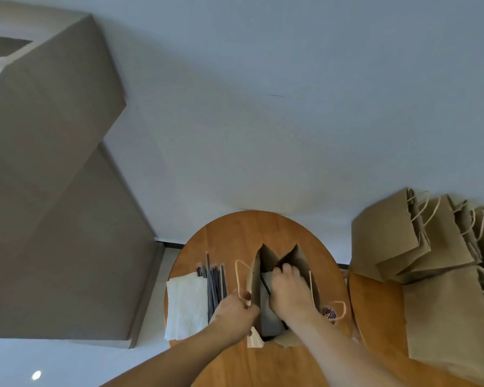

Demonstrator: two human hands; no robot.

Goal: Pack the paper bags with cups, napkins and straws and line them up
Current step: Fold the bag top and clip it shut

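A: Round wooden table [235,236], pale wall; the hands?
B: Left hand [232,317] pinches the rim of the paper bag [296,261] standing mid-table; right hand [285,291] reaches inside, fingers curled, on what I cannot tell; light, flimsy paper, so hold the rim; napkins [185,305], straws [215,283] just left.

Right hand [287,291]: reaches down into the open paper bag [298,259]; fingertips [285,268] curl at the far fold, and whether they grip anything cannot be told
Bag contents: a grey shape [268,317] and a thin black straw [265,286] show beside the wrist, the rest covered by hand and bag wall
Colourful thing [329,314]: lower right of the bag, small, half hidden, cannot be made out
Straws [215,283]: near ends lie under the left hand [234,311]
Stacked bags [419,241]: run off the right edge of the frame, blurred
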